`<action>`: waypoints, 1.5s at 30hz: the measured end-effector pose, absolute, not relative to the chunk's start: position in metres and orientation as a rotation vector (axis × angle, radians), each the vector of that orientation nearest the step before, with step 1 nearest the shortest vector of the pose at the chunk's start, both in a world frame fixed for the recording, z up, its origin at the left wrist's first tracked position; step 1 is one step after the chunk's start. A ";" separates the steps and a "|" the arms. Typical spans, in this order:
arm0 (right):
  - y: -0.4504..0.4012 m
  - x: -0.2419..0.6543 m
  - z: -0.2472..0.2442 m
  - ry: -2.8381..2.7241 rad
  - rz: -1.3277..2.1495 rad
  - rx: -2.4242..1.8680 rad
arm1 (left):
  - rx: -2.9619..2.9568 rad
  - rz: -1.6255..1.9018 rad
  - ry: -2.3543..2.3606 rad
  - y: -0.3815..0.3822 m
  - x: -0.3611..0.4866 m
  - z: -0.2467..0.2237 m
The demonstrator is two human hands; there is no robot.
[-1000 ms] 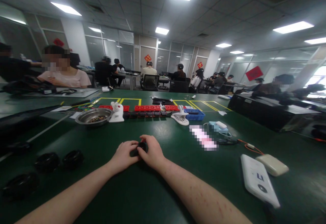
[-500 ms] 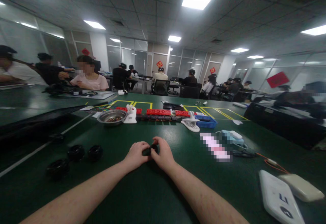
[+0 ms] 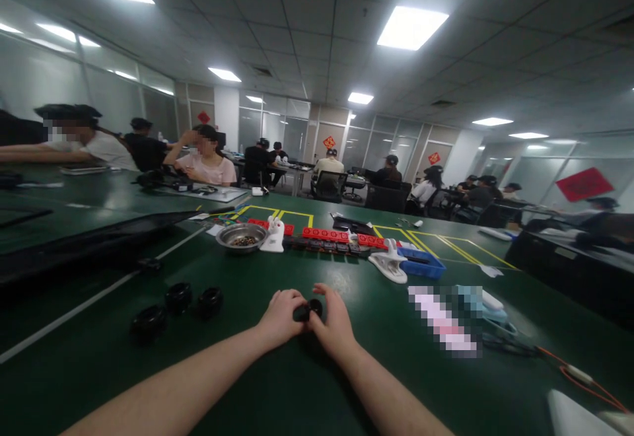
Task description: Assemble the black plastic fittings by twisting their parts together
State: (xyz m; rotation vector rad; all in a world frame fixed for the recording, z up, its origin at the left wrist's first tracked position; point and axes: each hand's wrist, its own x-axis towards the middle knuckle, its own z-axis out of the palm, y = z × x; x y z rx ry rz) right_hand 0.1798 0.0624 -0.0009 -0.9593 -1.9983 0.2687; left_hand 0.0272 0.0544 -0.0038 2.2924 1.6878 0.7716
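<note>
A small black round part (image 3: 316, 307) is held between my two hands near the middle of the green table; its exact kind is too dark to make out. My left hand (image 3: 282, 318) grips its left side with thumb and fingertips. On the other side, my right hand (image 3: 335, 322) pinches it, thumb in front and forefinger curved over the far side. Left of my hands lie three black ring-shaped parts: one (image 3: 148, 323) nearest me, another (image 3: 178, 298) behind it, and a third (image 3: 210, 302) to the right.
Beyond my hands stand a metal bowl (image 3: 222, 241) of small pieces, two white clamps (image 3: 274, 236) (image 3: 389, 265), red blocks (image 3: 325, 234) in a row and a blue tray (image 3: 426, 268). A blurred pink strip (image 3: 443, 324) and cables lie right. Several people sit behind.
My view has turned, so the table and my hands appear farther right and lower. Both hands keep their hold on the black part. A person across the table has raised a hand to their head.
</note>
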 end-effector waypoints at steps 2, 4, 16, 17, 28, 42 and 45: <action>0.064 0.179 -0.001 -1.968 0.258 -1.006 | 2.279 0.761 1.692 0.054 0.027 -0.004; 0.065 0.178 0.000 -1.960 0.276 -1.069 | 2.272 0.755 1.681 0.053 0.027 -0.003; 0.066 0.182 0.002 -1.933 0.293 -1.073 | 2.233 0.711 1.672 0.055 0.032 0.002; 0.067 0.182 0.002 -1.928 0.295 -1.098 | 2.237 0.716 1.669 0.055 0.032 0.001; 0.062 0.182 0.004 -1.957 0.289 -0.996 | 2.241 0.671 1.691 0.055 0.030 0.003; 0.053 0.182 0.010 -2.043 0.289 -0.986 | 2.282 0.646 1.688 0.053 0.028 0.002; 0.056 0.182 0.009 -1.968 0.239 -1.068 | 2.284 0.657 1.688 0.055 0.027 -0.002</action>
